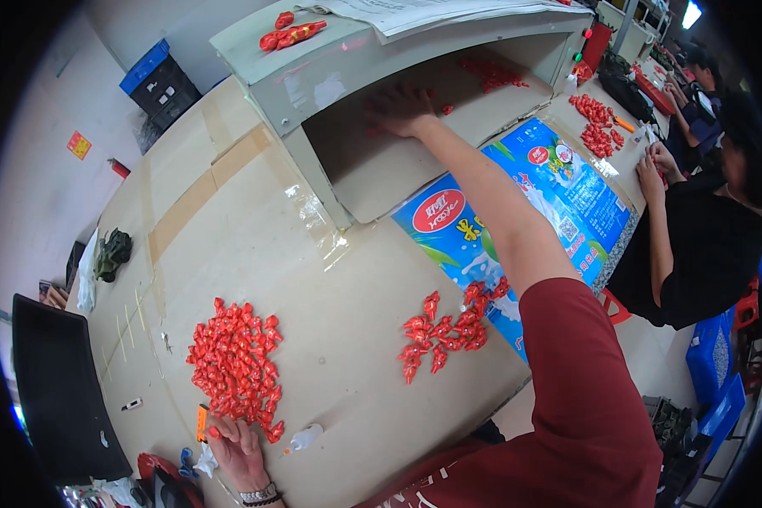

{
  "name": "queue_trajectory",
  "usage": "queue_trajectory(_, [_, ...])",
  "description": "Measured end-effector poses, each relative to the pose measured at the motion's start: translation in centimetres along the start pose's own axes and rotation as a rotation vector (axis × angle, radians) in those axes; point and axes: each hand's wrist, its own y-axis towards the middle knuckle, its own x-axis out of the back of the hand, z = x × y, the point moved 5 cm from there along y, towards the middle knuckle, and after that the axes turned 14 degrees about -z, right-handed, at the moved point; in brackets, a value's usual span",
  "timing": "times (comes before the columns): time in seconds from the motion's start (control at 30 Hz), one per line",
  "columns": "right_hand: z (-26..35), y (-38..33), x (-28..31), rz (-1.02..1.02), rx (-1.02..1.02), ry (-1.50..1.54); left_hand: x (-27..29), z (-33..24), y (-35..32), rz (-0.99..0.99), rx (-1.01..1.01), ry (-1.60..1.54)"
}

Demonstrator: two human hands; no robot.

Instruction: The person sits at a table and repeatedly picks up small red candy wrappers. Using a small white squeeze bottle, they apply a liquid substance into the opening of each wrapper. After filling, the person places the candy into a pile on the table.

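Note:
My right hand [398,112] reaches into the open compartment of a grey metal bench shelf [267,97]. It is blurred, but its fingers look spread over the shelf floor, with small red pieces close by. Low on the table, my left hand [239,455] is curled, a small red piece [214,432] at its fingertips. Beside those fingers lies an orange-handled cutter [201,422]. Just beyond is a large heap of small glossy red figures [233,360]. A looser group of the same red figures [449,330] lies to the right, partly over a blue printed sheet [559,199].
A small white bottle [306,437] lies near my left hand. Red pieces [289,35] and papers [415,15] rest on top of the shelf. A dark green object [112,256] sits at the table's left. On the right, a person in black [694,245] works beside more red pieces [597,125].

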Motion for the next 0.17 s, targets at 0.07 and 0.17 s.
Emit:
queue_trajectory(0.07, [0.2, -0.22, 0.13, -0.034, 0.038, -0.014, -0.14, 0.07, 0.08, 0.006, 0.005, 0.004])
queue_trajectory(0.17, [0.17, -0.82, 0.14, -0.082, 0.115, -0.06, -0.21, 0.3, 0.21, 0.013, 0.029, -0.014])
